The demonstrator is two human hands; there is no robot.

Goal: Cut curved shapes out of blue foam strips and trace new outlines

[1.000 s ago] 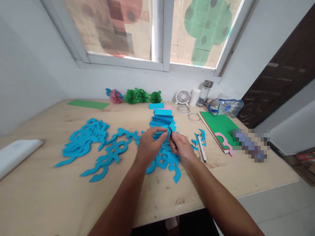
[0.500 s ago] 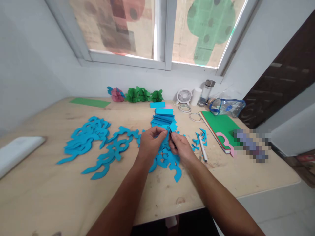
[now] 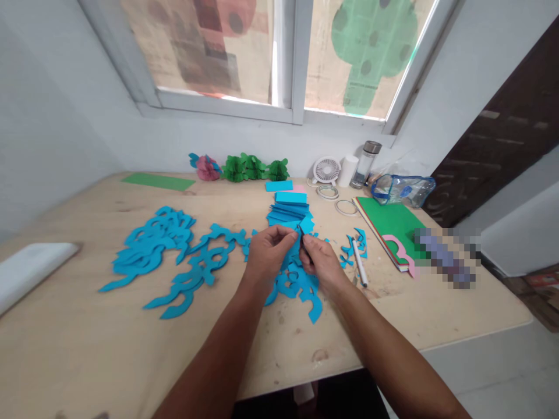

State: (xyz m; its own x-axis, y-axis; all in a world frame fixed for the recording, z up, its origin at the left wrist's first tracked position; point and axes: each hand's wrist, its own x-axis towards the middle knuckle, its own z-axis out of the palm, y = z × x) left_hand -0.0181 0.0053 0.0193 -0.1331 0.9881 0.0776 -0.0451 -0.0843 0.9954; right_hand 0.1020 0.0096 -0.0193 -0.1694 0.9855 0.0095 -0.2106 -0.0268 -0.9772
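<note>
since the earliest frame only the view has swung a little, setting the whole table (image 3: 109, 355) slightly farther right in it. at the far left lies a white object (image 3: 39, 270), cut off by the picture's edge. next comes a heap of blue cut-outs (image 3: 152, 244), overlapped as if gathered out of the way, with looser blue chains (image 3: 198, 273) trailing beside it. the left hand (image 3: 267, 250) has its thumb and forefinger pinched together on blue paper (image 3: 293, 247), above more blue pieces, probably to steady the edge for cutting. behind it, blue strips (image 3: 290, 209) lie stacked, likely kept within easy reach. the right hand (image 3: 322, 256) curls its fingers round a dark tool (image 3: 302, 231), apparently scissors, its tip at the paper; whether the blades are parted is too small to tell. right of it, blue scraps (image 3: 361, 241) lie by a white pen (image 3: 360, 265), seemingly set aside. farther right, a pink cut-out (image 3: 398, 247) rests across the edge of green sheets (image 3: 388, 218).
</note>
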